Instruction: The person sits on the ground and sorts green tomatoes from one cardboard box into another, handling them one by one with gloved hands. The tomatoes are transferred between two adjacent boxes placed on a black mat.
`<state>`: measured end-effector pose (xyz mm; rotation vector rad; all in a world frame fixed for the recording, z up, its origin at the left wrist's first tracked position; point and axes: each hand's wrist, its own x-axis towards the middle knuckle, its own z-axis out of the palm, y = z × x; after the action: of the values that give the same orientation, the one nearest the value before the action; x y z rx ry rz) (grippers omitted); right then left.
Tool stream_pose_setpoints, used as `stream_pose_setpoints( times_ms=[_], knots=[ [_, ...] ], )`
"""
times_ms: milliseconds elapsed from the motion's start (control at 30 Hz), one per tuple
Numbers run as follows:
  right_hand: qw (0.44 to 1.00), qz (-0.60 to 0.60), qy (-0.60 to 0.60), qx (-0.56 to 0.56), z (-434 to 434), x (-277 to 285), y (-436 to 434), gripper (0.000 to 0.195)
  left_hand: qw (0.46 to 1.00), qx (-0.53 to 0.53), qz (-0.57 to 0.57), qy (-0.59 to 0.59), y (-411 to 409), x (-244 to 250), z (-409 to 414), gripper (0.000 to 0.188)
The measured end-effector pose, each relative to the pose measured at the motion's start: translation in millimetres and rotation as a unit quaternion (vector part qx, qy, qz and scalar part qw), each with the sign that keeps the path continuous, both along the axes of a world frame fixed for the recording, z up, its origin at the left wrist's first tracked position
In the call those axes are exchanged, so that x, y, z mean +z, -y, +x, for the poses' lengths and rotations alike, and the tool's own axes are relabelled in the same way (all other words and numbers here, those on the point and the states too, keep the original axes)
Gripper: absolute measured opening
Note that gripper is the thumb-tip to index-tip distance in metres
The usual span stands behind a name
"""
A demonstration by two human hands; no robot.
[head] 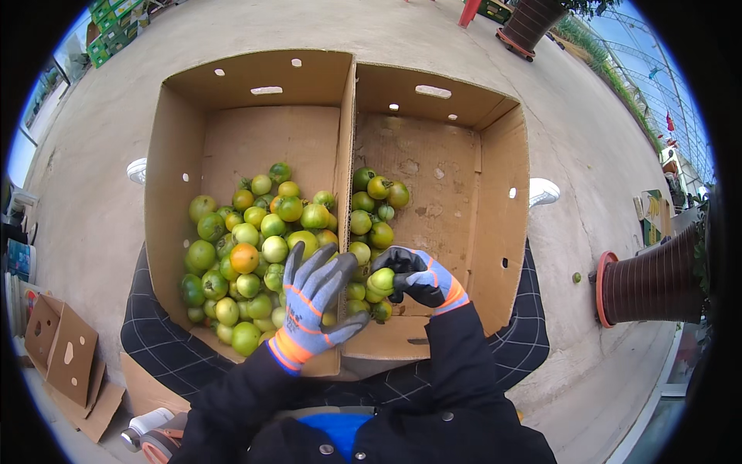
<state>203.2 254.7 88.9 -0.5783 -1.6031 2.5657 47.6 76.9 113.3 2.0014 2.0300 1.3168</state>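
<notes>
Two cardboard boxes stand side by side before me. In the left box (266, 133) lies a heap of green tomatoes (246, 284), a few turning orange, such as one orange tomato (244, 258). The right box (429, 174) has a smaller group of tomatoes (371, 203) along its left wall. My left hand (319, 296), in a grey and orange work glove, is spread with nothing in it, over the near right part of the heap by the shared walls. My right hand (420, 278), gloved alike, pinches a green tomato (381, 281) above the right box's tomatoes.
White shoes (544, 192) show beyond the boxes' sides. A large brown plant pot (652, 278) and a loose green tomato (576, 278) are at right. Lower left are a cut cardboard box (64, 348) and a white bottle (148, 423). Green cartons (113, 29) are stacked far left.
</notes>
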Motion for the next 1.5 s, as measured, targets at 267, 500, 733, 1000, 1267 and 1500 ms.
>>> stream_pose_setpoints(
  times_ms=[267,500,733,1000,1267,1500],
  knots=[
    [0.997,-0.011,0.001,0.074,-12,-2,8,0.027,0.997,0.045,0.041,-0.054,-5,-2,8,0.053],
    [0.723,0.468,0.484,0.153,-14,-82,1,0.061,0.956,0.275,0.022,-0.098,13,-7,-71,0.053],
    [0.695,0.490,0.471,0.235,-24,-95,17,0.079,0.879,0.445,-0.075,-0.158,30,-28,-107,0.064],
    [0.855,0.317,0.406,0.061,-2,-94,-23,0.064,0.959,0.270,-0.036,-0.079,11,-17,-52,0.070],
    [0.995,-0.031,0.027,0.094,-5,-22,4,0.041,0.999,0.008,-0.032,-0.022,4,-18,28,0.066],
    [0.990,-0.047,-0.070,0.114,-10,-34,17,0.031,0.998,0.017,0.042,-0.043,-6,-27,28,0.060]
  ],
)
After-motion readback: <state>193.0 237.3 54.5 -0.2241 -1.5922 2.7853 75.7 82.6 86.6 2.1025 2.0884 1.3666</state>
